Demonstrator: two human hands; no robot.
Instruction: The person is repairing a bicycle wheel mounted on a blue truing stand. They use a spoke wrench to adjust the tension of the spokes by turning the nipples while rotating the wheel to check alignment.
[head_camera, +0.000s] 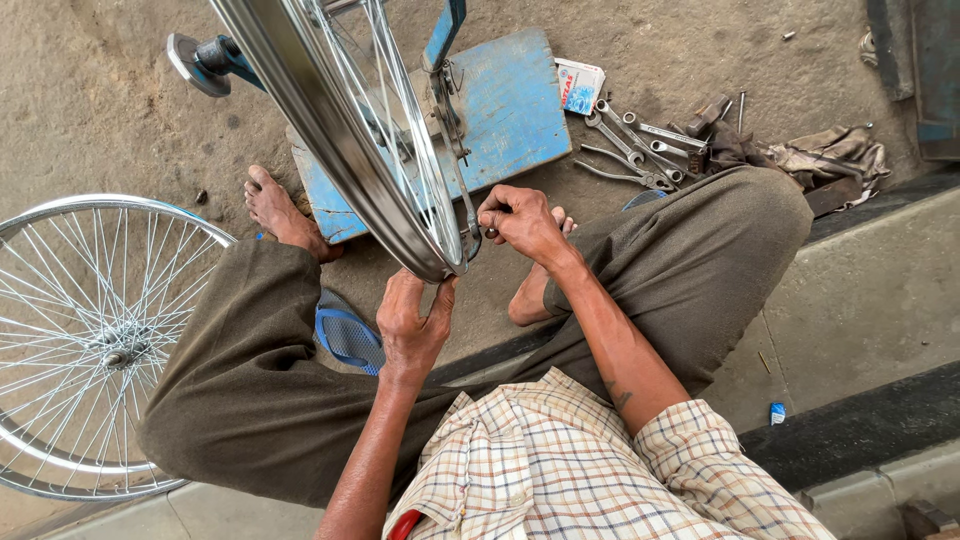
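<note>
A shiny spoked bicycle wheel rim (330, 120) stands upright in a blue truing stand (500, 100) in front of me. My left hand (412, 325) grips the near bottom edge of the rim. My right hand (520, 222) is closed on a small tool (491, 232) at the rim's right side, by the stand's arm. My brown trousers and bare feet frame the stand.
A second spoked wheel (95, 340) lies flat on the ground at left. Several spanners (635, 145), a small box (579, 85) and rags (830, 155) lie at upper right. A blue sandal (348, 335) sits under my left leg. A concrete kerb (880, 290) runs at right.
</note>
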